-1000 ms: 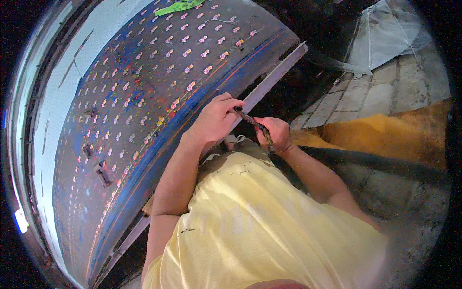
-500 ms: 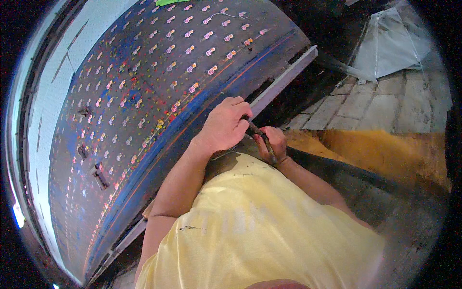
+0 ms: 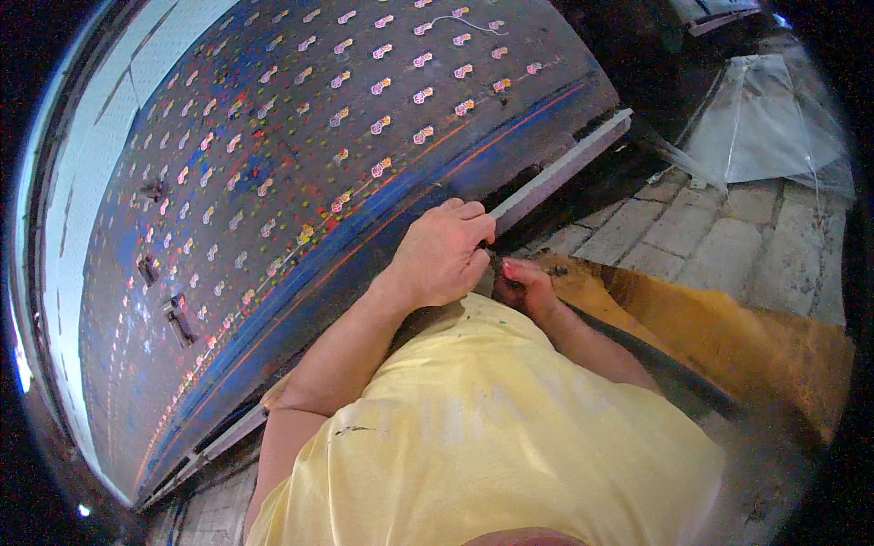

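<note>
Both my hands are close together in front of my yellow shirt, by the near edge of a long printing table. My left hand (image 3: 442, 253) is closed, its thumb and fingers on a dark, twisted strip (image 3: 497, 264), perhaps a rag. Just right of it and slightly lower, my right hand (image 3: 533, 289) grips the strip too, its fingertips reddish. Most of the strip is hidden by the fingers. On the table beyond lies dark cloth (image 3: 300, 118) printed with rows of small pink and white motifs, with red, green and yellow specks among them.
A pale metal rail (image 3: 564, 173) borders the table's near side. Several dark metal pieces (image 3: 177, 323) rest on the cloth at left, and a loose thread (image 3: 469, 23) lies at its far end. To the right are an orange-brown sheet (image 3: 674, 318), brick paving (image 3: 637, 223) and clear plastic sheeting (image 3: 760, 118).
My right hand has turned, and less of the dark strip shows between my hands. Both hands sit slightly lower in the picture. The view has shifted, so the table and floor appear moved.
</note>
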